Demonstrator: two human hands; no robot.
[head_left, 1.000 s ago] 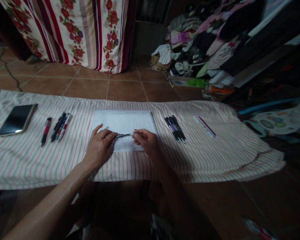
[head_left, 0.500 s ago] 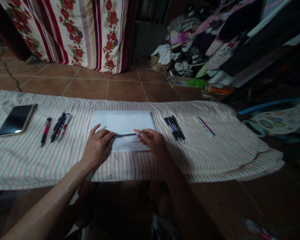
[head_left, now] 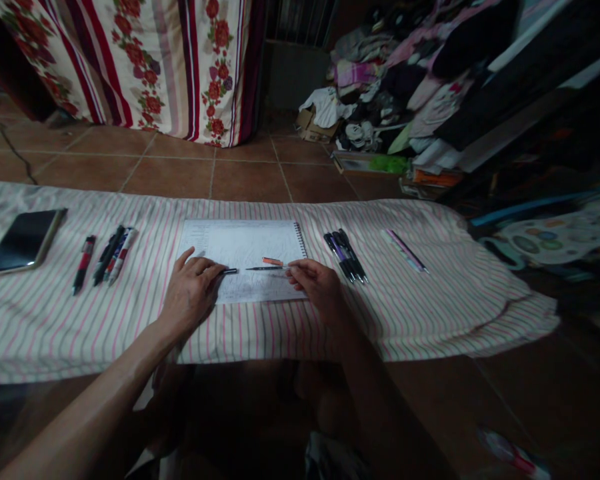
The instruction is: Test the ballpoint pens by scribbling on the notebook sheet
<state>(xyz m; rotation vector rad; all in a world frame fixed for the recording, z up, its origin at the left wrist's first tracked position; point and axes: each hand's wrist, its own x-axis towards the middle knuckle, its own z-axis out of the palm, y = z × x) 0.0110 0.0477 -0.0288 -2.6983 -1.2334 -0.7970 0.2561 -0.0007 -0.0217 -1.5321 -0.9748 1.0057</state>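
Your left hand [head_left: 190,293] is pinching the pen barrel [head_left: 229,271], your right hand [head_left: 320,287] seemingly pinching its thin refill [head_left: 265,269] over the notebook [head_left: 240,243]; tugging crookedly risks bending the refill or smearing ink.

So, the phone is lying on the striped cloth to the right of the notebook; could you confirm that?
Not quite: the phone lies on the striped cloth to the left of the notebook, not the right, as the head view shows.
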